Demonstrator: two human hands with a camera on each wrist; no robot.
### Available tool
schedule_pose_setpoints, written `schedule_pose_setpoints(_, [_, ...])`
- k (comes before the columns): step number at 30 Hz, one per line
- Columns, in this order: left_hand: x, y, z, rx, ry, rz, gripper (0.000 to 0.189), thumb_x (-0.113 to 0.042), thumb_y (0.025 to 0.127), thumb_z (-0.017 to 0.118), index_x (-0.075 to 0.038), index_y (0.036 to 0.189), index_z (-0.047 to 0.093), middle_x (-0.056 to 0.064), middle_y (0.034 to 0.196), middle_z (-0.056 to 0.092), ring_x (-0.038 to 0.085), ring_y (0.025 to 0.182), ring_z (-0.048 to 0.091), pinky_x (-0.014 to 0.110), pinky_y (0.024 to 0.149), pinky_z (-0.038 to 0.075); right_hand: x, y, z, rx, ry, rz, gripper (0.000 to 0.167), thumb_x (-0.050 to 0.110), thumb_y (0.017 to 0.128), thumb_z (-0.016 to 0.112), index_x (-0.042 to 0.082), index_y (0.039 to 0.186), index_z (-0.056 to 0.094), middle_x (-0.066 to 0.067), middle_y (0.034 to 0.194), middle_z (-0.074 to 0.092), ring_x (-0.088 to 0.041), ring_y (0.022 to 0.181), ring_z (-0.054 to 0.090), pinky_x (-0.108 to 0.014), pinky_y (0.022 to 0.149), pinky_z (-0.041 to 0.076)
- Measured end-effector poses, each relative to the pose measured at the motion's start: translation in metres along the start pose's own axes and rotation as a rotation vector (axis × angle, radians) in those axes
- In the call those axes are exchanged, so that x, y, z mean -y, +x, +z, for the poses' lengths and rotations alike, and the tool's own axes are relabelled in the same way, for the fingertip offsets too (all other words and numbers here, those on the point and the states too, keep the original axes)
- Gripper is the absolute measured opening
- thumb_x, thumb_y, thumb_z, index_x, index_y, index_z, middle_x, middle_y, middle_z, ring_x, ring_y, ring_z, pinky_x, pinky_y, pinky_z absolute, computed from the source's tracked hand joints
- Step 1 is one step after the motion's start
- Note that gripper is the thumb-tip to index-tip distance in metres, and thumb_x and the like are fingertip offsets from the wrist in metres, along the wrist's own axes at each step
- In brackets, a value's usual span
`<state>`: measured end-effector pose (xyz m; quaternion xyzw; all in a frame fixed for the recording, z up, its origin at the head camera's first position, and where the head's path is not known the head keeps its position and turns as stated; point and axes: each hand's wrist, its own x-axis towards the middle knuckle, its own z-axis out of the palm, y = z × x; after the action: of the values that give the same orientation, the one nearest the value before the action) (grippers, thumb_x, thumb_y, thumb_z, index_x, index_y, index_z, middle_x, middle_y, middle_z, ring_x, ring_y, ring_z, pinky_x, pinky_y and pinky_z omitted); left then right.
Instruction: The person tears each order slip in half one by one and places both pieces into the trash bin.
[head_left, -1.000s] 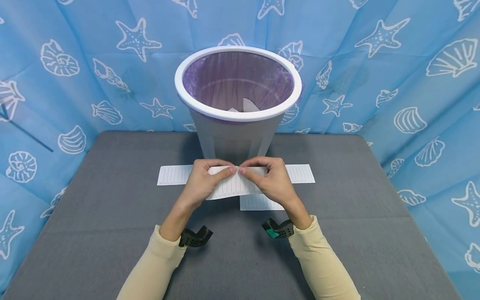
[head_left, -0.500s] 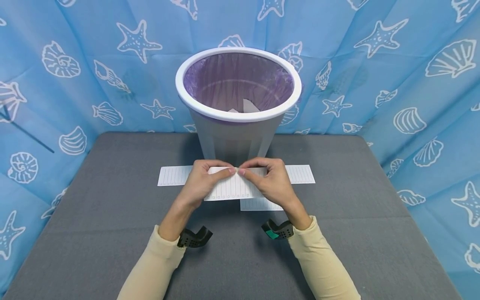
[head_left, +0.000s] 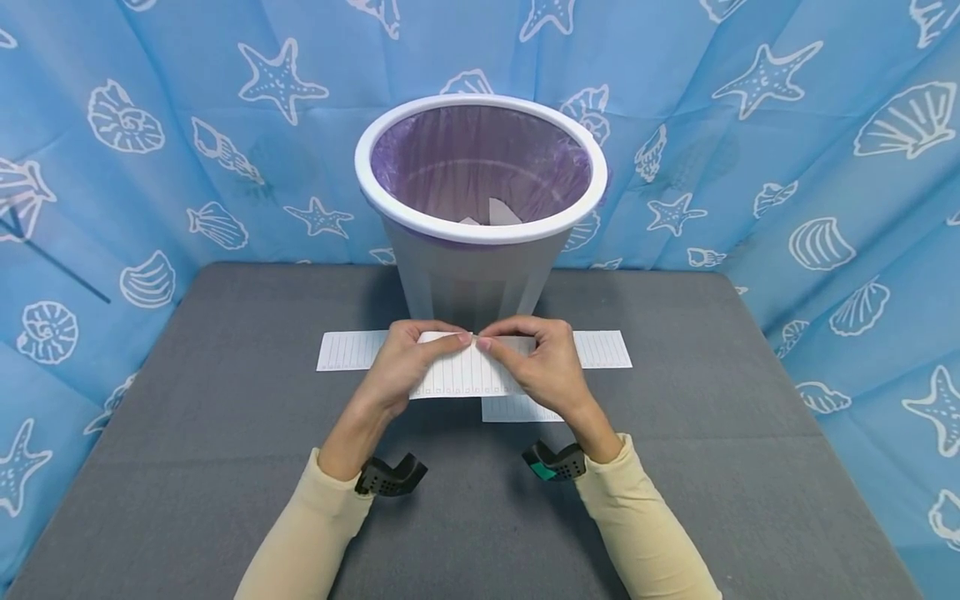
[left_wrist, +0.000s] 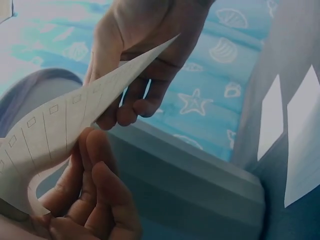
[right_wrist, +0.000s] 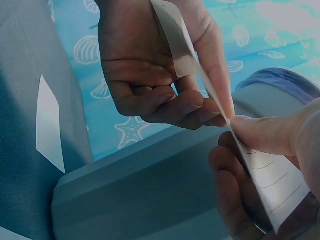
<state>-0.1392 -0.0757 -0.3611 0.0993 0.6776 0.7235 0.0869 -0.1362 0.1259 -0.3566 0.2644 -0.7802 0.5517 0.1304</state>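
Both hands pinch the top edge of a white lined paper strip [head_left: 467, 372], with thumbs and fingertips almost touching at its middle. My left hand [head_left: 401, 371] grips left of centre, my right hand [head_left: 551, 371] right of centre. In the left wrist view the strip [left_wrist: 55, 127] bows into a curve, small printed squares along one edge. The right wrist view shows the strip [right_wrist: 272, 187] nearly edge-on between the thumbs and fingers. Beneath the hands lies more lined paper on the table: a left piece [head_left: 348, 351], a right piece [head_left: 604, 349] and a nearer piece [head_left: 519, 409].
Just behind the hands stands a grey bin with a white rim [head_left: 480, 233] and a purple liner [head_left: 480, 137]. White paper scraps [head_left: 501, 213] lie inside it. Grey cloth covers the table [head_left: 225, 433]. A blue shell-print curtain [head_left: 675, 125] hangs behind.
The held strip's lower edge has levelled out, its lower left corner shifting slightly. Both hands keep their pinch in nearly the same place.
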Motion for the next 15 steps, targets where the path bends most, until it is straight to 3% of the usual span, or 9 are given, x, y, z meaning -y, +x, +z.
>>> schedule_pose_setpoints(7, [0.0004,0.0005,-0.0015,0.012,-0.043,-0.015,0.025,-0.008,0.096,0.068,0.014,0.106,0.071,0.013,0.096,0.074,0.018,0.082,0.067,0.028,0.07,0.052,0.0005,-0.0002,0.0008,-0.009,0.006,-0.007,0.004,0.004,0.088,0.079,0.003,0.091,0.079,-0.005,0.086,0.076,-0.019,0.078,0.07,-0.032,0.068,0.053])
schedule_pose_setpoints(11, [0.0001,0.0008,-0.002,0.05,-0.114,-0.01,0.027,-0.006,0.097,0.067,0.017,0.11,0.068,0.011,0.089,0.075,0.016,0.07,0.07,0.026,0.062,0.056,0.001,-0.0002,0.0,-0.023,0.022,-0.006,0.004,0.003,0.088,0.079,0.002,0.092,0.079,-0.006,0.087,0.076,-0.02,0.079,0.07,-0.03,0.069,0.053])
schedule_pose_setpoints(15, [-0.0001,0.0007,-0.0019,0.055,-0.162,-0.033,0.029,-0.006,0.098,0.065,0.018,0.113,0.066,0.01,0.086,0.075,0.017,0.067,0.072,0.027,0.058,0.057,0.0013,-0.0002,-0.0002,-0.031,0.051,0.0,0.005,0.001,0.088,0.078,0.002,0.092,0.079,-0.007,0.088,0.076,-0.02,0.08,0.07,-0.029,0.07,0.054])
